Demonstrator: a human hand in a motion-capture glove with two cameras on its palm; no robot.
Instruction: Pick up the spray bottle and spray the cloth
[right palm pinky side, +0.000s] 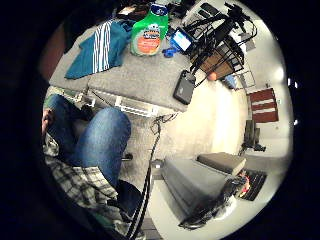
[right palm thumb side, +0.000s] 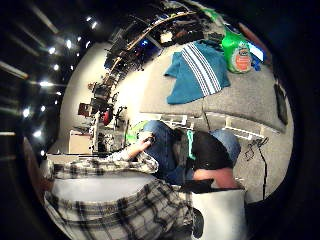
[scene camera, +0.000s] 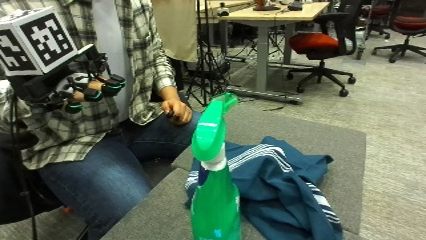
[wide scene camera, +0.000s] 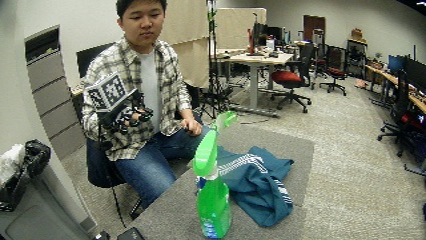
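One green plastic spray bottle (scene camera: 214, 200) stands upright on the grey felt-like table (scene camera: 333, 145); its orange label is unreadable. At the bottle's 3 o'clock in the outside view, just beside it, lies a crumpled teal cloth (scene camera: 279, 185) with white stripes. Gloved right hand (scene camera: 86, 87) is raised at chest height, fingers loosely curled, holding nothing. Bare hand (scene camera: 177, 110) rests on the thigh. Carpeted office floor.

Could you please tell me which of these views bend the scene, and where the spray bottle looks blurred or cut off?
Both palm views bend the table edges strongly and are ringed in black. In the outside view the spray bottle stands nearest the camera, looks soft, and its base is cut off, while the cloth reads clearly. The wide outside view curves the room mildly and shows the whole bottle.
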